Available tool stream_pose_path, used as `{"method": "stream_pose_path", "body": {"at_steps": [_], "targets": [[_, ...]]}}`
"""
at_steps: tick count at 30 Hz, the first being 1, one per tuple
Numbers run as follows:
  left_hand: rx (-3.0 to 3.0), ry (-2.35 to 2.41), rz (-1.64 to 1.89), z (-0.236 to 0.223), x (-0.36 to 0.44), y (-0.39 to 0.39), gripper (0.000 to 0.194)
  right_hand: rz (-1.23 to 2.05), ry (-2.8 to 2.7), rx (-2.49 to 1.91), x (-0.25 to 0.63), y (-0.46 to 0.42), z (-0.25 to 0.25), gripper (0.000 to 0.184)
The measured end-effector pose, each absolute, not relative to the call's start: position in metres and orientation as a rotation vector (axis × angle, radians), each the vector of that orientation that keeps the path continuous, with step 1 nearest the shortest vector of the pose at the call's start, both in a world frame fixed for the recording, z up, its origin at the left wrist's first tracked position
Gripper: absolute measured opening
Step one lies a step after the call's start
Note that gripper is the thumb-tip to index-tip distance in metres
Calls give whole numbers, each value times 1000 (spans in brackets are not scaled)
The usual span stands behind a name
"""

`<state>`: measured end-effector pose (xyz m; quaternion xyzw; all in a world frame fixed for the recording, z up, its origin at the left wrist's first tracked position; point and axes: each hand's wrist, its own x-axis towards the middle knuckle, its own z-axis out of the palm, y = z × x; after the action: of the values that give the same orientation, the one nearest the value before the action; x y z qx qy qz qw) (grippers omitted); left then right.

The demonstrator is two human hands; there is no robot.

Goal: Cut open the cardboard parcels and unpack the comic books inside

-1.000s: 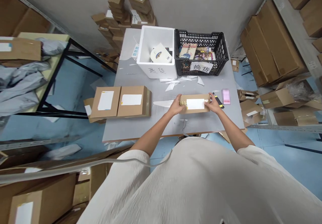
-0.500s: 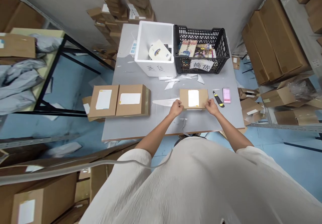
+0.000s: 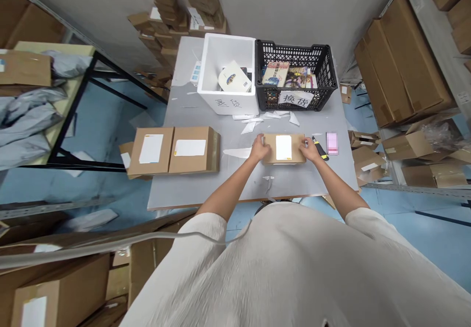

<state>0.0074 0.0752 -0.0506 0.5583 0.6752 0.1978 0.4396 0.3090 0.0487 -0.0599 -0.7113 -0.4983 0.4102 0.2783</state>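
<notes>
A small cardboard box (image 3: 271, 149) with a white label on top lies in front of me on the grey table (image 3: 191, 189). My left hand (image 3: 260, 148) grips its left end, thumb on the near side. At the opposite end my right hand (image 3: 309, 149) holds the box with bent fingers. Just right of that hand lies a black and yellow utility knife (image 3: 320, 148), and beyond it a phone with a pink screen (image 3: 331, 143). Torn white paper scraps (image 3: 250, 127) are scattered behind the box.
A white foam bin (image 3: 228, 102) with books and a black plastic crate (image 3: 298, 99) with books stand at the back. Two labelled cartons (image 3: 189, 165) sit at the table's left. Shelving with parcels (image 3: 33, 69) is on the left, and large cartons (image 3: 405, 57) on the right.
My left hand has moved farther up along the box's left end, and my right hand has shifted slightly up its right end. The view has tilted a little.
</notes>
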Motion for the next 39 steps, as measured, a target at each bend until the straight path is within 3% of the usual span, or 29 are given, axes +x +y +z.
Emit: {"method": "stream_pose_path", "body": {"at_steps": [6, 15, 19, 24, 32, 39], "targets": [[1372, 1637, 445, -39, 20, 74, 100, 1166, -1207, -1939, 300, 54, -55, 63], [1393, 1664, 731, -14, 29, 72, 93, 970, -1125, -1897, 310, 52, -33, 87], [1420, 1683, 695, -12, 33, 62, 88, 867, -1098, -1977, 320, 44, -43, 76], [1451, 1657, 461, -25, 31, 35, 68, 818, -1134, -2064, 329, 21, -59, 54], [1923, 1631, 358, -26, 36, 4, 60, 914, -1265, -2042, 328, 3, -54, 68], [2063, 1508, 213, -23, 46, 2, 64, 882, -1266, -1905, 331, 5, -64, 64]]}}
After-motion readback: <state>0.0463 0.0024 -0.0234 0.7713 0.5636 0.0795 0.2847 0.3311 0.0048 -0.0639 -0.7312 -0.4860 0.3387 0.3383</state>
